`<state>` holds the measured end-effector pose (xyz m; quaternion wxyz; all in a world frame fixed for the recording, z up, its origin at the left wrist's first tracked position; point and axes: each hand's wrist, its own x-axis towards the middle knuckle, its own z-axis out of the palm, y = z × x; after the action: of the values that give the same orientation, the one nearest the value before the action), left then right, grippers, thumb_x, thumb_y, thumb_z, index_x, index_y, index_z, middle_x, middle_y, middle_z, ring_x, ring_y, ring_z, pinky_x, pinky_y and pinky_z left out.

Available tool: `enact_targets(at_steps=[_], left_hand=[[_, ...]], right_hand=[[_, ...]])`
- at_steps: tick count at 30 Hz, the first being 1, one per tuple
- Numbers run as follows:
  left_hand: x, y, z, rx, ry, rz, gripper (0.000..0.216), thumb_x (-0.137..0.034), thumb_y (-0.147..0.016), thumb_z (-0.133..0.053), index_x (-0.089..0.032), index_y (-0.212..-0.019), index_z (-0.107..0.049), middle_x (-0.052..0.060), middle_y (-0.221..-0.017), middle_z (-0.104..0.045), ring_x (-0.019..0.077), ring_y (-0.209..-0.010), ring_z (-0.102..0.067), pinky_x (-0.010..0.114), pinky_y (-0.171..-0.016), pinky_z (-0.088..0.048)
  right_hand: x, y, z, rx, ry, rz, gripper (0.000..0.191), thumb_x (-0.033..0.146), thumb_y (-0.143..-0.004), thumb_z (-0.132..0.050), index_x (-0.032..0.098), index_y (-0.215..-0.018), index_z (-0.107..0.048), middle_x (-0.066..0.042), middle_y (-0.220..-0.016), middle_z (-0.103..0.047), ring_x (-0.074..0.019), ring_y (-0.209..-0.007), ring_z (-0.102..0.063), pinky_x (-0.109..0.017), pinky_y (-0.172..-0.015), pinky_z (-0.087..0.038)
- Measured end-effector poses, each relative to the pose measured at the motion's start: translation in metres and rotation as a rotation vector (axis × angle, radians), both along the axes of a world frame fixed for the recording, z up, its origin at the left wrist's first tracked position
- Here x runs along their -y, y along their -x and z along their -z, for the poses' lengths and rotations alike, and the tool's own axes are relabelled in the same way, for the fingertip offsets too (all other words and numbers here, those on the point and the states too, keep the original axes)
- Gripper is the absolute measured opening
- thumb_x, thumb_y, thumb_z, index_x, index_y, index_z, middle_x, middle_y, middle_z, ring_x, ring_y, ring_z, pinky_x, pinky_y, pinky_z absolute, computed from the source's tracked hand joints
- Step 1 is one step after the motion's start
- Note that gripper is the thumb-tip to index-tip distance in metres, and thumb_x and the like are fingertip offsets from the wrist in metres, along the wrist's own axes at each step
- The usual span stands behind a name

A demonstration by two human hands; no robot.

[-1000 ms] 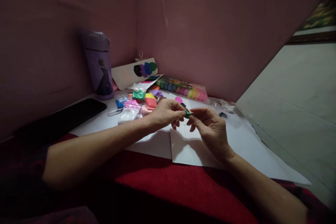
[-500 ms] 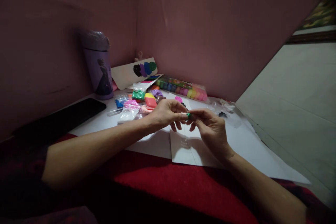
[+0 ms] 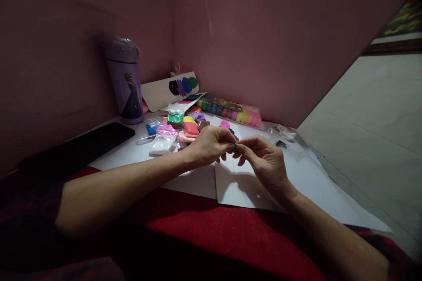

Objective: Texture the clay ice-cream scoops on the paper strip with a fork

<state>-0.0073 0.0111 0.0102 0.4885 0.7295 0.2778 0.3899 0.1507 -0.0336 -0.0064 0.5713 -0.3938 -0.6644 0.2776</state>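
A small piece of green modelling clay [image 3: 236, 147] is pinched between both hands above the paper. My left hand [image 3: 211, 145] closes thumb and forefinger on its left side. From the right, my right hand [image 3: 265, 158] grips the same piece, the two sets of fingertips nearly touching. Fingers cover most of the clay. Under the hands lies a white card [image 3: 231, 189] with a line across it. Just behind them a pink clay shape [image 3: 225, 124] and some dark clay are partly hidden.
Bagged clay blocks, among them a green packet [image 3: 175, 118] and a white packet [image 3: 162, 145], lie left of the hands. A black phone [image 3: 112, 136], a purple tumbler [image 3: 126, 85], a painted card [image 3: 154, 94] and a clear pack of coloured clay [image 3: 231, 111] stand or lie farther back.
My fingertips have pressed closer together over the green clay, so less of it shows. The thumbs have shifted slightly; the surrounding things stay in place.
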Motion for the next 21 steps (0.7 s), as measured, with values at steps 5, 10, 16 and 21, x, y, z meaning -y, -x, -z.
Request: enact_targets(at_steps=[5,10,16,21], left_hand=[[0.0004,0.0004,-0.0009,-0.019,-0.016,-0.027,0.012,-0.015,-0.081,-0.056,-0.009,-0.086,-0.065,-0.002,-0.057,-0.056,0.0072,-0.048,-0.052,0.016,-0.039,-0.040],[0.0011,0.0003,0.0023,-0.001,-0.179,-0.033,0.026,-0.012,-0.067,-0.072,-0.010,-0.093,-0.065,-0.003,-0.063,-0.056,0.0070,-0.058,-0.051,0.019,-0.054,-0.042],[0.0014,0.0021,0.0007,-0.055,-0.238,-0.112,0.007,-0.016,-0.078,-0.064,-0.011,-0.082,-0.065,-0.002,-0.061,-0.057,0.0061,-0.053,-0.049,0.018,-0.049,-0.038],[-0.0011,0.0017,-0.0004,-0.068,-0.133,-0.089,0.008,-0.017,-0.082,-0.059,-0.011,-0.080,-0.063,-0.002,-0.053,-0.054,0.0078,-0.047,-0.052,0.018,-0.042,-0.040]], right_hand=[[-0.0004,0.0013,-0.0042,-0.028,0.040,0.033,0.011,0.025,-0.079,-0.069,0.016,-0.076,-0.062,0.000,-0.063,-0.065,-0.0117,-0.052,-0.061,-0.024,-0.045,-0.051],[-0.0026,0.0002,-0.0042,-0.092,0.068,0.061,0.019,0.031,-0.076,-0.071,0.016,-0.074,-0.061,0.001,-0.057,-0.062,-0.0109,-0.046,-0.057,-0.022,-0.037,-0.045],[-0.0031,0.0007,-0.0017,-0.091,0.111,0.030,0.019,0.032,-0.078,-0.070,0.016,-0.077,-0.060,0.001,-0.056,-0.063,-0.0100,-0.046,-0.055,-0.019,-0.035,-0.041],[-0.0026,-0.0002,-0.0008,-0.074,0.082,0.012,0.018,0.034,-0.080,-0.068,0.016,-0.082,-0.061,-0.002,-0.068,-0.065,-0.0127,-0.054,-0.062,-0.020,-0.037,-0.044]])
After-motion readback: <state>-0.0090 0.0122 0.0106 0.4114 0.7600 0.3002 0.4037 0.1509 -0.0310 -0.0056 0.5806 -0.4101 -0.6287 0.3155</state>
